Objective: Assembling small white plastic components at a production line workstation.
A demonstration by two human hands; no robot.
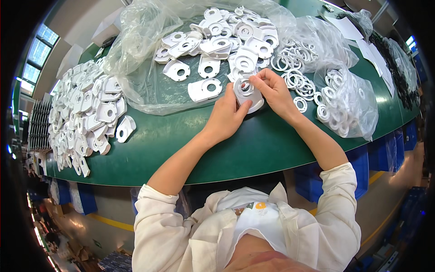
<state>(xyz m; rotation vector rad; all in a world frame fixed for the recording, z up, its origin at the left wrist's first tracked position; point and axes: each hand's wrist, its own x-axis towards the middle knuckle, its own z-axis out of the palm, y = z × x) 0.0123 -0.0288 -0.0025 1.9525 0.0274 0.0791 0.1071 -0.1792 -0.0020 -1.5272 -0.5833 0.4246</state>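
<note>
- part (256, 100), white with a round opening, is held up at the near edge of the clear plastic sheet (147, 86), right of its middle.
- left hand (225, 117) is closed around the part's left side, thumb on the near end.
- right hand (276, 94) pinches near the opening, thumb and fingers nearly together; whether a separate ring is in that pinch cannot be told.
- molded plastic, by its look: light, stiff, smooth, perhaps slippery, thin rims likely most fragile.
- outer edges seem the surest hold, opening left clear.
- similar parts (208, 65) heap on the sheet; white rings (296, 80) lie toward its right.
</note>
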